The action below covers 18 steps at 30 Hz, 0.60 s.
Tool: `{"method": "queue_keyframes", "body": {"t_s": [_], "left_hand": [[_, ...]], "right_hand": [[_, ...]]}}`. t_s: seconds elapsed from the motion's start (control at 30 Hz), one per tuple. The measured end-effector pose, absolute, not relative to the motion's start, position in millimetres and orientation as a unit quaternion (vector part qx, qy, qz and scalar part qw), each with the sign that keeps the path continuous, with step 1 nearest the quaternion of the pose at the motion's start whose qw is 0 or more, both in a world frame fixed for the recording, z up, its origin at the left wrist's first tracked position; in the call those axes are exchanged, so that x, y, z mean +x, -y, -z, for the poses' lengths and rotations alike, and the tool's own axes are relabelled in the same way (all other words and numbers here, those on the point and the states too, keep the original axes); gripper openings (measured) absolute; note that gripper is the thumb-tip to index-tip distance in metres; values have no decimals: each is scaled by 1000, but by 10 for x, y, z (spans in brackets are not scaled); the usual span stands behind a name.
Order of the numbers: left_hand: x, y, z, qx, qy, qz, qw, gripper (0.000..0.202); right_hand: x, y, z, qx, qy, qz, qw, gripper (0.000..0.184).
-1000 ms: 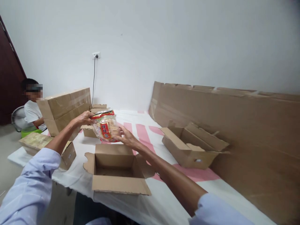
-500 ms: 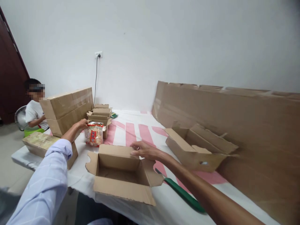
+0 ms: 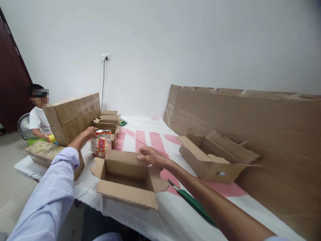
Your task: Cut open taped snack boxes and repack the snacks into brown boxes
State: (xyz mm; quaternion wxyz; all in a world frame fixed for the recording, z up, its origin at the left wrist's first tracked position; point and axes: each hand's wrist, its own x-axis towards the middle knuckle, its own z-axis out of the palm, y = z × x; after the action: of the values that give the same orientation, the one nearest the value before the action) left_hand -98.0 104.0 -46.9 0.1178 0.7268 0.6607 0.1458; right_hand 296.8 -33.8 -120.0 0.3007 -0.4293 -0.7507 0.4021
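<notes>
My left hand point(image 3: 89, 132) pinches the top edge of a clear and red snack bag point(image 3: 101, 145), which hangs upright just behind an open cardboard box point(image 3: 126, 197). The bag has a red label, and pale pieces show through its plastic. My right hand point(image 3: 151, 156) grips the far flap of that box, fingers bent over its right end. All the box's flaps are folded outward, and the visible part of its inside is bare. Partly under my right forearm lies a green-handled knife point(image 3: 195, 204), its blade pointing towards the box.
Stacked closed cartons point(image 3: 72, 117) stand at the left, with another carton point(image 3: 45, 154) in front. Smaller open boxes point(image 3: 107, 122) line up behind the bag. At right are another open box point(image 3: 208, 160) and a large cardboard sheet point(image 3: 238, 124). A person point(image 3: 38, 120) sits beyond the cartons.
The open box has shifted slightly left and away from me, with my right hand still on its flap. The bag has barely moved. A yellow object now shows by the seated person's hand.
</notes>
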Motion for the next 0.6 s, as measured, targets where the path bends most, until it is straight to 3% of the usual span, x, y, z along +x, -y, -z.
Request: {"method": "queue_keyframes", "body": {"t_s": [0.33, 0.47, 0.53, 0.6], "left_hand": [[-1000, -814, 102, 745, -649, -145, 47, 63], [-817, -516, -63, 765, -622, -167, 23, 55], [-642, -209, 37, 793, -589, -144, 58, 45], [-432, 195, 300, 855, -486, -41, 175, 48]], "right_hand": [[2875, 190, 1139, -410, 757, -408, 304, 24], [2842, 114, 1108, -401, 763, -402, 310, 23], [2805, 53, 1100, -400, 764, -399, 313, 22], [2739, -20, 1093, -399, 763, -401, 313, 22]]}}
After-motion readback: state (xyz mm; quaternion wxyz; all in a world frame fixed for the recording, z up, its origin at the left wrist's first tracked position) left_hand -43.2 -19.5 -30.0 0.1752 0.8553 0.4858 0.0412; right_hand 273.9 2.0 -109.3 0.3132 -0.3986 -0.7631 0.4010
